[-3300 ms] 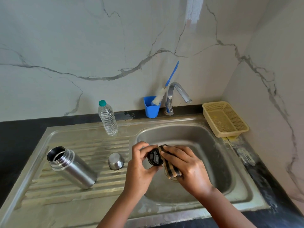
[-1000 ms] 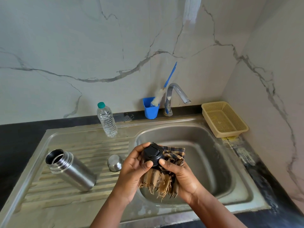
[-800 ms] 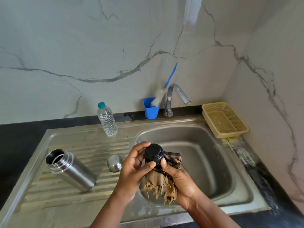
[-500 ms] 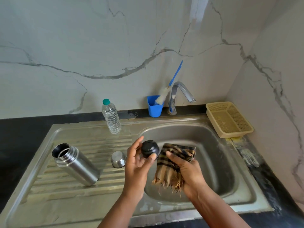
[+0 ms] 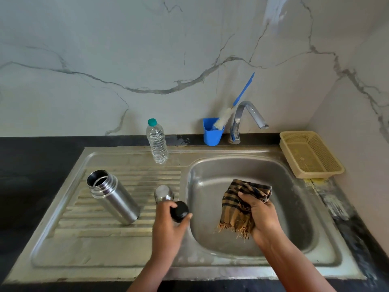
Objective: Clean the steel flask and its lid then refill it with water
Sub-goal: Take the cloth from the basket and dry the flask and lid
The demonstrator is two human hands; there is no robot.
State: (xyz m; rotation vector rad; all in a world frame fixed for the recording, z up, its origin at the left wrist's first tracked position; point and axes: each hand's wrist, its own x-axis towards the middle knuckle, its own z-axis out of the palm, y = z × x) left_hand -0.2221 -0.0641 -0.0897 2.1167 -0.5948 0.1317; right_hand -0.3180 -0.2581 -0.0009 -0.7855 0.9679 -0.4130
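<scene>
Steel sink unit (image 5: pixel 117 245) set in a dark counter (image 5: pixel 31 157) under marble-look walls (image 5: pixel 126 49); open steel flask (image 5: pixel 113 197) stands on the ribbed drainboard at left, steel cap (image 5: pixel 163 193) just right of it. Left hand (image 5: pixel 168 226) grips the black lid (image 5: pixel 179 211) at the basin's left rim; right hand (image 5: pixel 261 216) clutches a checked cloth (image 5: pixel 237 207) over the basin, hands apart. Far side: water bottle (image 5: pixel 157 142), blue cup (image 5: pixel 212 133) with brush (image 5: pixel 223 119), tap (image 5: pixel 246 119), basket (image 5: pixel 311 154) far right.

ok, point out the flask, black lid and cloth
flask (image 5: pixel 117 202), head view, mid body.
black lid (image 5: pixel 179 211), head view, top face.
cloth (image 5: pixel 236 204), head view, checked middle.
</scene>
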